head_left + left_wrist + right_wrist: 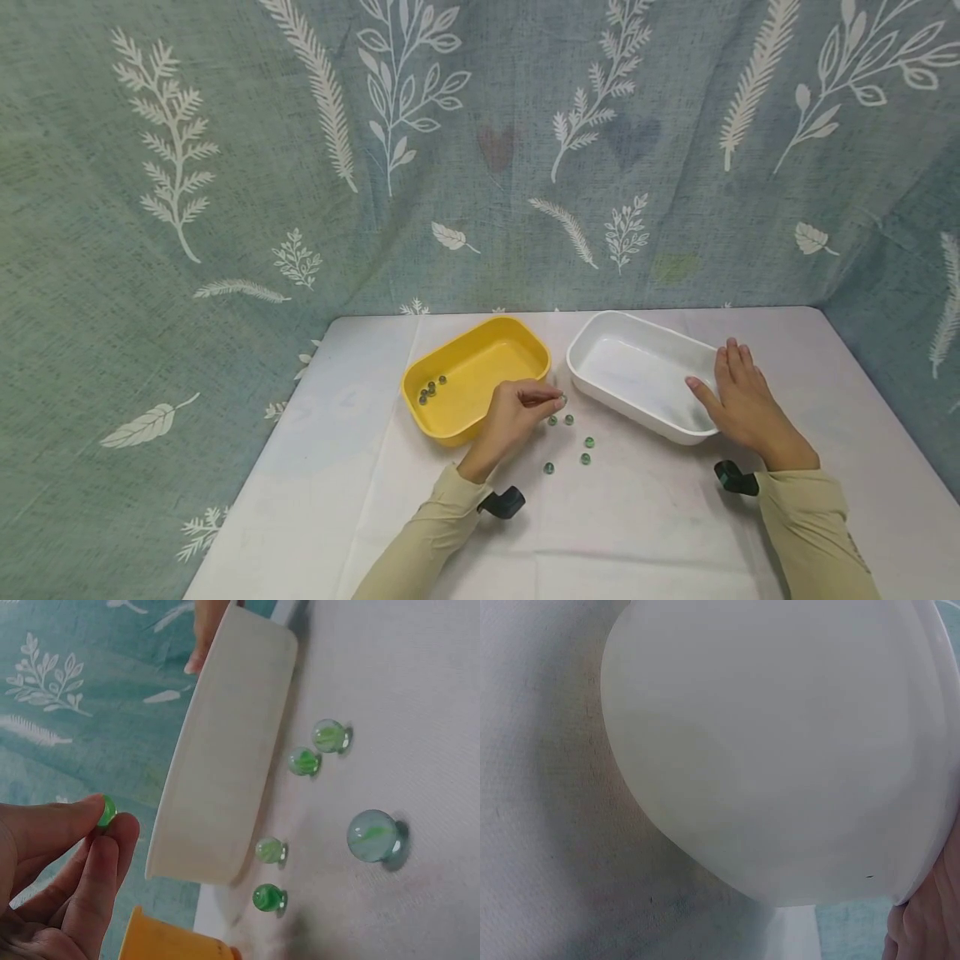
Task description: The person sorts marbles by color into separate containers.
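Just beside the white tray point(633, 367), the left hand point(517, 408) pinches a green glass marble point(108, 812), probably light, hard and slippery, so best held around its middle, while the straight-fingered right hand point(742, 404) seems only to rest on the tray.

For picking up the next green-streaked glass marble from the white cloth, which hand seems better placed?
Probably the left hand: it is nearer the five loose marbles on the cloth, though it pinches another marble. The right hand touches the white rectangular tray, farther from them.
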The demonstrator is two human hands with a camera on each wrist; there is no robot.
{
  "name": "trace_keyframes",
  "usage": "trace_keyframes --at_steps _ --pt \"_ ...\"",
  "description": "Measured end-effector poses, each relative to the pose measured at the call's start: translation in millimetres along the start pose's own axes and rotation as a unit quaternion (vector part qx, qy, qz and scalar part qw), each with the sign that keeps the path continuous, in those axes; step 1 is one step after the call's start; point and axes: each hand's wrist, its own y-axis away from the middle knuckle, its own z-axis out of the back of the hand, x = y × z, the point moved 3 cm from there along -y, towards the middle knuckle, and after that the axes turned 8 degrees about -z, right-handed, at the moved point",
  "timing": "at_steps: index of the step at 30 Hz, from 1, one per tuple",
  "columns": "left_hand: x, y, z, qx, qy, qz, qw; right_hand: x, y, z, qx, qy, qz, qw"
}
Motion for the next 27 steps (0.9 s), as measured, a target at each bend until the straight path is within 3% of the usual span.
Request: trace_keyframes --at_steps 8,27 --pt "-5.7 -9.4 -2.0 -0.014 0.017 -0.018 0.9996 2 1.0 2 0.004 -0.001 0.001 1.0000" --pt "-13.0 -31.8 -6.3 -0.033 0.040 -0.028 0.9982 2 1.8 1 -0.003 0.006 0.007 1.0000"
